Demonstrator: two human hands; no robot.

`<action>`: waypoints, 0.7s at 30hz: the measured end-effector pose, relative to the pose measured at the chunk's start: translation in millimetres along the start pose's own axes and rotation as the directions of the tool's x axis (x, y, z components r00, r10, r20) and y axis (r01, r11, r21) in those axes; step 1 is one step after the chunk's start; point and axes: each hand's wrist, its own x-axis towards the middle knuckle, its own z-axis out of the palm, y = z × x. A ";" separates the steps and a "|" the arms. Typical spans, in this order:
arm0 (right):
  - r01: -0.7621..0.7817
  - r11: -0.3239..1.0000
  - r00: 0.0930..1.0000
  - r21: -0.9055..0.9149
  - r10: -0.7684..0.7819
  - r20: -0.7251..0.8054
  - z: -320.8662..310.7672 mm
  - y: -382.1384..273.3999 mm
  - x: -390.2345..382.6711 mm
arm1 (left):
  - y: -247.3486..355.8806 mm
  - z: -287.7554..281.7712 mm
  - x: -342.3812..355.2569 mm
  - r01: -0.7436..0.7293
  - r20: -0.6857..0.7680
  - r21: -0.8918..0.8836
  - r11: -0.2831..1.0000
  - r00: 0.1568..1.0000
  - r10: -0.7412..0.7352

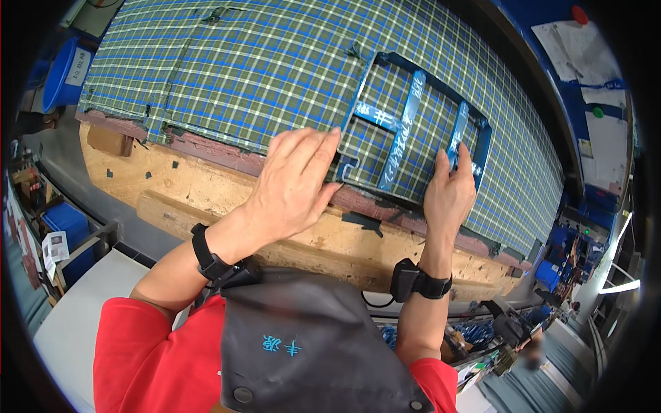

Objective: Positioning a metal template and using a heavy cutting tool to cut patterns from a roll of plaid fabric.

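Note:
A blue metal cutting die (413,103), an open frame with crossbars and white handwriting, lies on green, blue and white plaid fabric (261,76). My left hand (292,182) is at its left edge, fingertips on the outer side and thumb near the notched lower-left corner. Around the crossbar near the die's right end close the thumb and fingers of my right hand (451,196). Both wrists wear black straps with small boxes. Through the frame's openings the plaid cloth shows.
Beneath the fabric is a reddish pad (227,151) on a worn wooden board (179,186) with dark scraps. A blue machine beam (530,76) stands beyond at the right. A blue bin (69,76) is at the far left. A black apron (296,330) covers my front.

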 end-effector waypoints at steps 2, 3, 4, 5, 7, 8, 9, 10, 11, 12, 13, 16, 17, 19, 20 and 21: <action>0.040 0.999 0.999 0.003 -0.040 -0.025 2.3 0.9 2.5 | -0.7 1.2 1.6 0.004 -0.048 0.070 0.998 0.999 0.000; 0.037 0.999 0.999 0.011 -0.037 -0.020 2.6 -1.8 3.3 | -2.3 2.0 1.9 0.017 -0.056 0.057 0.998 0.998 -0.014; 0.035 0.999 0.999 0.019 -0.035 -0.015 1.7 -4.7 3.4 | -3.5 3.4 1.5 0.013 -0.048 0.054 0.998 0.999 -0.010; 0.009 1.000 1.000 0.008 -0.010 0.008 -1.0 -9.1 2.9 | -4.9 4.6 0.2 0.016 -0.064 0.060 0.998 0.998 -0.012; 0.004 1.000 1.000 0.010 -0.005 0.008 -1.3 -11.1 3.3 | -4.9 5.1 0.2 0.033 -0.080 0.064 0.997 0.996 -0.028; 0.006 1.000 1.000 0.007 -0.006 0.006 -0.8 -10.4 3.3 | -5.3 6.3 0.6 0.030 -0.075 0.063 0.998 0.997 -0.025; 0.001 1.000 1.000 0.008 -0.001 0.006 0.3 -10.2 2.7 | -6.2 7.6 1.0 0.033 -0.079 0.094 0.995 0.997 -0.026; -0.011 1.000 1.000 -0.003 0.011 0.009 1.6 -10.4 2.0 | -6.7 8.7 0.8 0.037 -0.083 0.125 0.992 0.996 -0.026; -0.021 1.000 1.000 -0.012 0.021 0.013 2.1 -10.4 2.0 | -6.8 9.2 0.5 0.035 -0.081 0.127 0.991 0.996 -0.025; -0.022 1.000 1.000 -0.009 0.022 0.013 3.3 -8.6 1.9 | -6.9 9.7 0.1 0.040 -0.079 0.121 0.992 0.996 -0.030; -0.017 1.000 1.000 -0.026 0.017 0.010 5.5 -6.1 1.6 | -6.8 9.9 0.2 0.045 -0.078 0.116 0.992 0.996 -0.036; -0.029 0.999 0.999 -0.037 0.030 0.024 4.4 -9.1 1.4 | -5.3 9.5 0.5 0.056 -0.067 0.135 0.989 0.997 -0.048; -0.039 0.999 0.998 -0.029 0.041 0.039 4.0 -11.6 2.7 | -5.9 9.0 0.9 0.058 -0.072 0.143 0.988 0.996 -0.048; 0.015 0.999 1.000 -0.052 -0.014 0.017 8.4 -8.2 4.2 | -7.1 8.1 1.2 0.066 -0.078 0.148 0.987 0.995 -0.055; 0.056 0.994 0.998 -0.090 -0.058 -0.010 6.9 -5.8 4.9 | -5.0 7.9 2.8 0.063 -0.083 0.149 0.987 0.995 -0.051; 0.068 0.994 0.998 -0.080 -0.069 -0.007 2.1 -9.6 5.0 | -2.9 7.3 1.6 0.082 -0.078 0.139 0.987 0.994 -0.071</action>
